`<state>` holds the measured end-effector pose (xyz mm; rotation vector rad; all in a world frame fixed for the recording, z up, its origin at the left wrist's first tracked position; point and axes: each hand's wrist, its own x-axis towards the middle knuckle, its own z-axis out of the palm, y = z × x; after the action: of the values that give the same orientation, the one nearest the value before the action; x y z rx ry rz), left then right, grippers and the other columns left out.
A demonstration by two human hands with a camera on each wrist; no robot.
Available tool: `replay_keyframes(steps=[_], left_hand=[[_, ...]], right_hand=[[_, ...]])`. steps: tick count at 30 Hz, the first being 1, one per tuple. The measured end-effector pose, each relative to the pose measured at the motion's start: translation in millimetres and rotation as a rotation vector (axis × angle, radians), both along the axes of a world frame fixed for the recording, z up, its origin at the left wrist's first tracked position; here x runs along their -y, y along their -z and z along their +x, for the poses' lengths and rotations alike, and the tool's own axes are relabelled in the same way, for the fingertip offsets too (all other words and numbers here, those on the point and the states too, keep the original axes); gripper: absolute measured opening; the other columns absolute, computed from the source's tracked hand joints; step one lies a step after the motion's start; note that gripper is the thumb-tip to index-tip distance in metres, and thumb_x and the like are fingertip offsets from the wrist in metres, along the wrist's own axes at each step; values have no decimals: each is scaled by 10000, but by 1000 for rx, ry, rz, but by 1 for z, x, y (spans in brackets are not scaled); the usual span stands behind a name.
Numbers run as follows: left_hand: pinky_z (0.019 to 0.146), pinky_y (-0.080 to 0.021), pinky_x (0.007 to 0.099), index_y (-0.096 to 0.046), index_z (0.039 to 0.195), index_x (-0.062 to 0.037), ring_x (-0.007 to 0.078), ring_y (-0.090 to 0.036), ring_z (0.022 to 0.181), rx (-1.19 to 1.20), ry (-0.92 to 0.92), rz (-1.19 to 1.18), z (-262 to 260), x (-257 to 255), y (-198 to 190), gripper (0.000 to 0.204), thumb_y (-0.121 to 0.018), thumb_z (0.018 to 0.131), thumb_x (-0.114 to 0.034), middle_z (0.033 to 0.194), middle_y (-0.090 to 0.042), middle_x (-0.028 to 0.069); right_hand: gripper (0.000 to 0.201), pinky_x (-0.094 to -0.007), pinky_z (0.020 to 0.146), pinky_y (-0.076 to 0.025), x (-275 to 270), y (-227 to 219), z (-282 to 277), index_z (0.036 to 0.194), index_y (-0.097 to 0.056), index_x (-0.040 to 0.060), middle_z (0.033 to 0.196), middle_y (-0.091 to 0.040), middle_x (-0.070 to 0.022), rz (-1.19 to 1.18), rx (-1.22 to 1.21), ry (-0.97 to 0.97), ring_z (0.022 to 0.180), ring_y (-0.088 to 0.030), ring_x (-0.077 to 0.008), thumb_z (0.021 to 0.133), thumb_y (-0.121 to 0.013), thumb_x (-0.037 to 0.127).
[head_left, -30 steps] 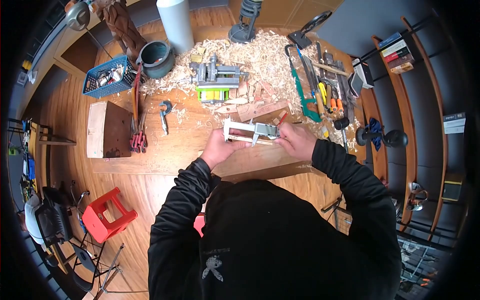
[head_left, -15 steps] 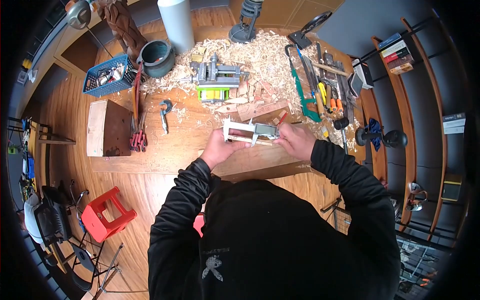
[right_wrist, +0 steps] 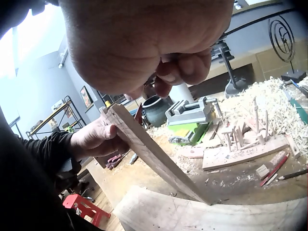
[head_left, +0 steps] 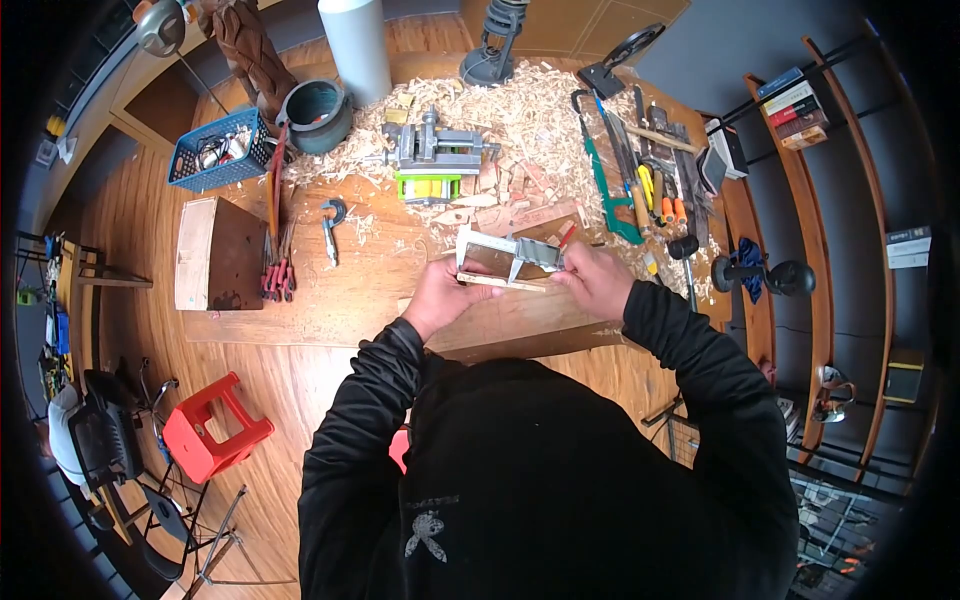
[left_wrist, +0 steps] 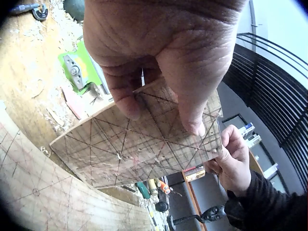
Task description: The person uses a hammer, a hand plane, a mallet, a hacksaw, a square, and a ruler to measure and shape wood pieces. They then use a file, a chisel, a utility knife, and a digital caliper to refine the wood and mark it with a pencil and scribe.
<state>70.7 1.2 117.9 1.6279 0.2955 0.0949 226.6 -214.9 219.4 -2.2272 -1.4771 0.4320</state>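
Note:
A digital caliper (head_left: 538, 253) is gripped at its right end by my right hand (head_left: 597, 284), over the bench. Its two jaws point toward me, at the edge of a thin wooden board (left_wrist: 144, 139). My left hand (head_left: 438, 298) holds that board between thumb and fingers, tilted. Crossing pencil lines and small holes cover the face seen in the left wrist view. In the right wrist view, the board (right_wrist: 159, 159) slants down above a pale curved wooden piece (right_wrist: 168, 214), and the caliper is hidden behind my right hand (right_wrist: 144, 48).
A grey vise (head_left: 438, 150) on a green base stands amid wood shavings (head_left: 540, 110). Saws and handled tools lie at the right, near a green saw (head_left: 597, 175). A micrometer (head_left: 330, 232), a cardboard box (head_left: 205, 255) and a blue basket (head_left: 215, 155) are at the left.
The caliper has shifted slightly right and tilted, its display turning less toward the head camera. Both hands keep their hold and have barely moved.

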Motion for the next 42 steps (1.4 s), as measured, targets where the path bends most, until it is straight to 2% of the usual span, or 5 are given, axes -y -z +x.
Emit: replay_keyframes(steps=[6,12,20,36,42], left_hand=[[765,-516,273,-708,915,14,95,-607,807,-23,-19,-94,-2,2,-5,248,-841,748,-112,848,-693,35],[708,-510,287,-716,924,9,141,-635,760,125,-135,115,-10,12,-12,216,-805,786,-131,842,-701,99],[683,-513,371,-714,929,-18,328,-639,742,247,-258,395,-12,19,-17,138,-731,814,-92,846,-683,167],[739,-526,417,-695,1001,-9,373,-638,818,262,-198,564,-11,37,-12,245,-719,770,-87,925,-680,195],[760,-530,416,-686,1023,-5,378,-635,844,265,-214,596,-11,42,-15,267,-698,767,-81,965,-680,196]], right_hand=[[232,-454,601,-456,4,-1,0,905,-446,74,775,-556,-152,-4,1,-2,719,-601,-382,895,-645,192],[235,-464,600,-454,12,-9,-2,902,-451,73,735,-567,-167,-45,12,156,723,-605,-391,898,-643,209],[254,-477,596,-452,32,-8,-7,903,-452,68,745,-598,-185,-40,100,315,696,-599,-406,907,-640,239],[382,-467,566,-450,42,35,-33,905,-416,54,672,-571,-178,-60,-10,534,647,-597,-402,894,-674,335],[391,-440,555,-441,42,50,-42,893,-399,56,649,-545,-161,118,-212,569,608,-581,-376,890,-678,329]])
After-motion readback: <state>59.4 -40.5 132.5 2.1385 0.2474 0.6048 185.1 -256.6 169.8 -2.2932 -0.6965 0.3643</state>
